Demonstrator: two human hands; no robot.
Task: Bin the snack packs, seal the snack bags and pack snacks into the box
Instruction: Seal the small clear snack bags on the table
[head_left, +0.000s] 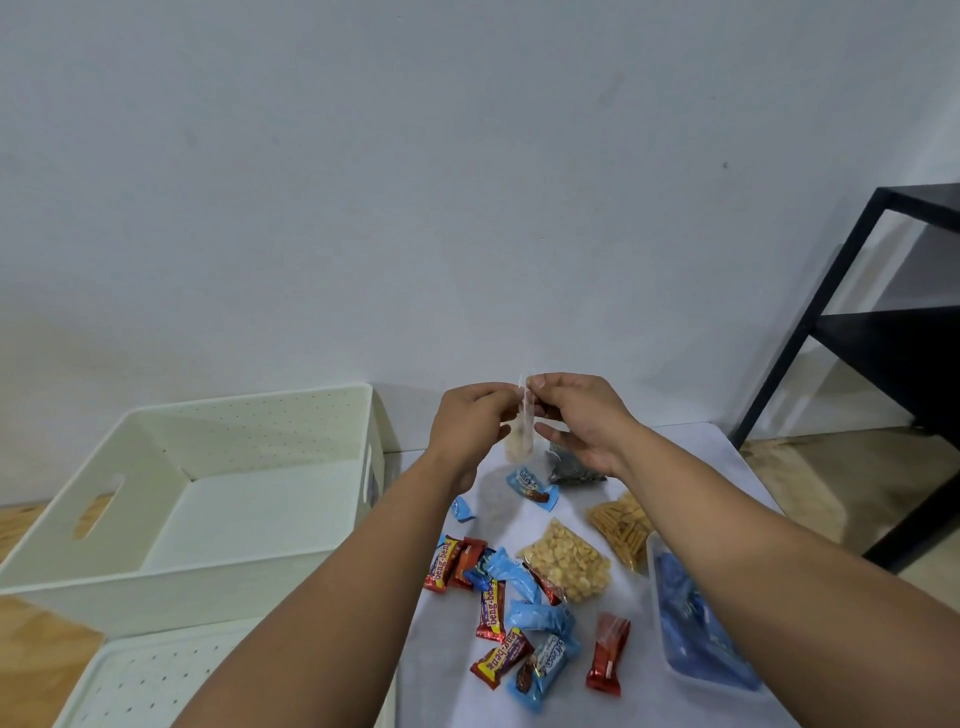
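In the head view, the left hand and right hand each keep a pinching grip on the top edge of a small clear snack bag, held upright above the far end of the desk. Below lie a bag of round crackers, a bag of sticks and scattered red and blue snack packs. The white box stands open at left, its lid nearer.

"beng-beng" on red snack packs
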